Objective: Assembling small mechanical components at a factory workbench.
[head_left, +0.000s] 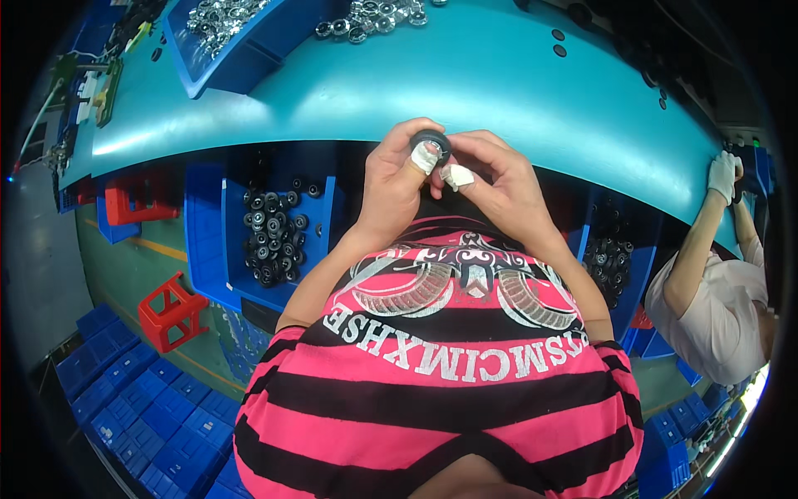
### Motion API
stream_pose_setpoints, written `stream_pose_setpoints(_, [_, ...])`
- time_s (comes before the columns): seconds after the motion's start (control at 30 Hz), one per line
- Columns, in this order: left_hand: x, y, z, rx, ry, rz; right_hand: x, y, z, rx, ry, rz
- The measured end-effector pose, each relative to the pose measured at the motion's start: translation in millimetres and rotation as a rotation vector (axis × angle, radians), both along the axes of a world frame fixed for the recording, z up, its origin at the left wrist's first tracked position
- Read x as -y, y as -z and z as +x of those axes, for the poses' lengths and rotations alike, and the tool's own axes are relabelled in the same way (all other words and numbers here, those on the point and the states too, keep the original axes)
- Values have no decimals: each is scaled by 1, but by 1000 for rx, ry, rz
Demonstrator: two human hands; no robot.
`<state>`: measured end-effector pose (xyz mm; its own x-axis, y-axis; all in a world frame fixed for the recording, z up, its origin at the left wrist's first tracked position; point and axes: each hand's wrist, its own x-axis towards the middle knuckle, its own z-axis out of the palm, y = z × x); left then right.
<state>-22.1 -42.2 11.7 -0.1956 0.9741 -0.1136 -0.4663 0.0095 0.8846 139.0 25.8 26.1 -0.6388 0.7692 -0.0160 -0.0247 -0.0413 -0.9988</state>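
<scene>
— Striped shirt (pixel 449 399) closest. What's held?
— Left hand (pixel 392 179) and right hand (pixel 503 179) both grasp one wheel (pixel 430 135) at the bench's (pixel 349 108) near edge.
— How far along?
— Probably midway on this piece; dark wheels (pixel 273 237) lie binned below, shiny parts (pixel 223 23) remain.
— Its look?
— Small, round, black-rimmed, its centre partly hidden by a taped thumb (pixel 425 158).
</scene>
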Motion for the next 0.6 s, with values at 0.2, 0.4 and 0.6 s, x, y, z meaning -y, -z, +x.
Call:
stream_pose_setpoints(0.2, [-6,7,3,-134,-27,9,0,-9,-3,153,119,405])
stream_pose_setpoints(0.4, [-14,11,13,-315,-94,64,-3,-1,-2,172,179,467])
stream_pose_setpoints(0.6, [-14,-3,8,-202,58,13,1,1,-1,48,255,145])
